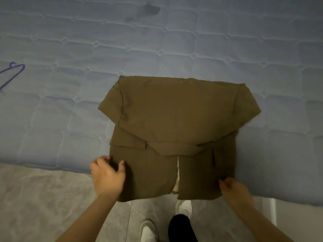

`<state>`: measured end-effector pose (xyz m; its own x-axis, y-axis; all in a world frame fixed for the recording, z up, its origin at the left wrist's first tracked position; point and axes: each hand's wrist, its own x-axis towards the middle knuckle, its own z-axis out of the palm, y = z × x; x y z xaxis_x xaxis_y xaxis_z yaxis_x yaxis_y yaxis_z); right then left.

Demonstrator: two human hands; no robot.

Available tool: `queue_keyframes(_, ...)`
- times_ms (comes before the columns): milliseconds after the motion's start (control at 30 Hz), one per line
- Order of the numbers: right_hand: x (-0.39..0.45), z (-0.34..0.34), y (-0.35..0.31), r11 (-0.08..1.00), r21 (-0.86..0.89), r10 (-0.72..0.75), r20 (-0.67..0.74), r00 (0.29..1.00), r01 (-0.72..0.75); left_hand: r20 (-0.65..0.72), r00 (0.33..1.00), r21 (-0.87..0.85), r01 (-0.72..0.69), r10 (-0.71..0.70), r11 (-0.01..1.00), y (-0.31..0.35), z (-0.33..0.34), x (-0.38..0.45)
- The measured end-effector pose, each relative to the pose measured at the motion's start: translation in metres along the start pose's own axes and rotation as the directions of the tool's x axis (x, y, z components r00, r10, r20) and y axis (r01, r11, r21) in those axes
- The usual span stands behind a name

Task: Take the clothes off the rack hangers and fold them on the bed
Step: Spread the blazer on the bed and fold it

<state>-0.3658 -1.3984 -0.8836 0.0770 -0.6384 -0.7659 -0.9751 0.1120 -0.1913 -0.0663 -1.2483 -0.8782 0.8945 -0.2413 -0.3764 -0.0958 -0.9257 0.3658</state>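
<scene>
An olive-brown jacket [174, 123] lies partly folded on the quilted pale-blue mattress [122, 49], its lower part hanging over the bed's near edge. Its sleeves are tucked in across the body. My left hand [107, 175] grips the jacket's lower left edge, thumb on top of the fabric. My right hand [234, 191] holds the lower right corner, fingers curled behind the hem. A slit in the hem shows a light lining between my hands.
A purple wire hanger [13, 74] lies on the mattress at the far left. Grey marbled floor [43, 198] runs below the bed edge. My white shoes [148, 229] and a dark trouser leg [181, 227] stand close to the bed.
</scene>
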Motion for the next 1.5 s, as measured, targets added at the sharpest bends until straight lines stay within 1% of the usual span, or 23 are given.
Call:
queue_keyframes(67, -0.013, 0.014, 0.017, 0.978, 0.160, 0.139, -0.017, 0.990, -0.134, 0.062, 0.987, -0.098, 0.152, -0.146, 0.984, -0.022, 0.008, 0.002)
queue_keyframes(100, -0.017, 0.020, 0.022, 0.947, 0.257, 0.200, -0.007, 0.980, -0.192, 0.089, 0.980, -0.182, 0.193, -0.179, 0.964, -0.029, 0.010, 0.002)
queue_keyframes(167, -0.024, 0.032, 0.027, 0.843, 0.464, 0.287, 0.042, 0.957, -0.273, 0.177, 0.970, -0.352, 0.219, -0.165, 0.910, -0.036, 0.012, -0.003)
queue_keyframes(200, -0.026, 0.040, 0.029, 0.783, 0.550, 0.305, 0.069, 0.950, -0.291, 0.244, 0.958, -0.411, 0.241, -0.148, 0.879, -0.039, 0.013, -0.007)
queue_keyframes(233, -0.026, 0.045, 0.027, 0.724, 0.627, 0.309, 0.079, 0.948, -0.289, 0.309, 0.940, -0.449, 0.278, -0.145, 0.849, -0.041, 0.014, -0.010)
queue_keyframes(300, -0.027, 0.050, 0.022, 0.641, 0.736, 0.301, 0.020, 0.954, -0.218, 0.377, 0.913, -0.456, 0.329, -0.155, 0.827, -0.047, 0.015, -0.012)
queue_keyframes(367, -0.026, 0.052, 0.014, 0.549, 0.817, 0.312, -0.004, 0.950, -0.177, 0.393, 0.906, -0.431, 0.331, -0.155, 0.839, -0.056, 0.016, -0.013)
queue_keyframes(400, -0.025, 0.053, 0.012, 0.504, 0.846, 0.320, 0.007, 0.947, -0.176, 0.397, 0.904, -0.414, 0.332, -0.160, 0.848, -0.061, 0.015, -0.013)
queue_keyframes(433, -0.024, 0.053, 0.012, 0.479, 0.858, 0.320, 0.024, 0.947, -0.184, 0.404, 0.899, -0.382, 0.332, -0.167, 0.863, -0.065, 0.014, -0.013)
queue_keyframes(467, -0.024, 0.055, 0.013, 0.481, 0.855, 0.302, 0.045, 0.952, -0.193, 0.416, 0.894, -0.341, 0.324, -0.168, 0.882, -0.068, 0.011, -0.015)
queue_keyframes(500, -0.024, 0.056, 0.015, 0.510, 0.835, 0.278, 0.071, 0.958, -0.209, 0.437, 0.885, -0.312, 0.319, -0.164, 0.895, -0.072, 0.009, -0.016)
queue_keyframes(567, -0.029, 0.057, 0.020, 0.572, 0.785, 0.250, 0.107, 0.962, -0.236, 0.459, 0.875, -0.320, 0.323, -0.152, 0.891, -0.080, 0.007, -0.014)
queue_keyframes(667, -0.040, 0.054, 0.029, 0.596, 0.777, 0.194, 0.109, 0.975, -0.205, 0.460, 0.878, -0.371, 0.327, -0.134, 0.869, -0.085, 0.000, -0.011)
queue_keyframes(767, -0.051, 0.049, 0.039, 0.575, 0.799, 0.149, 0.111, 0.983, -0.177, 0.493, 0.862, -0.469, 0.375, -0.116, 0.800, -0.083, -0.003, -0.015)
queue_keyframes(833, -0.059, 0.046, 0.041, 0.571, 0.805, 0.145, 0.097, 0.985, -0.163, 0.526, 0.843, -0.516, 0.422, -0.113, 0.745, -0.083, -0.004, -0.019)
queue_keyframes(1000, -0.066, 0.043, 0.045, 0.524, 0.834, 0.207, 0.075, 0.975, -0.175, 0.535, 0.830, -0.598, 0.503, -0.156, 0.625, -0.085, -0.012, -0.023)
queue_keyframes(1100, -0.071, 0.040, 0.051, 0.515, 0.837, 0.246, 0.059, 0.967, -0.182, 0.506, 0.840, -0.593, 0.503, -0.195, 0.628, -0.091, -0.020, -0.018)
queue_keyframes(1200, -0.075, 0.037, 0.053, 0.479, 0.858, 0.264, 0.062, 0.963, -0.187, 0.507, 0.840, -0.562, 0.491, -0.191, 0.666, -0.094, -0.028, -0.013)
queue_keyframes(1333, -0.078, 0.033, 0.050, 0.425, 0.880, 0.256, 0.105, 0.961, -0.210, 0.554, 0.808, -0.554, 0.538, -0.202, 0.635, -0.092, -0.032, -0.017)
queue_keyframes(1433, -0.080, 0.026, 0.044, 0.370, 0.897, 0.261, 0.152, 0.953, -0.244, 0.593, 0.785, -0.557, 0.560, -0.180, 0.613, -0.089, -0.037, -0.022)
queue_keyframes(1500, -0.084, 0.020, 0.041, 0.348, 0.901, 0.252, 0.177, 0.952, -0.260, 0.599, 0.783, -0.547, 0.553, -0.167, 0.629, -0.086, -0.044, -0.026)
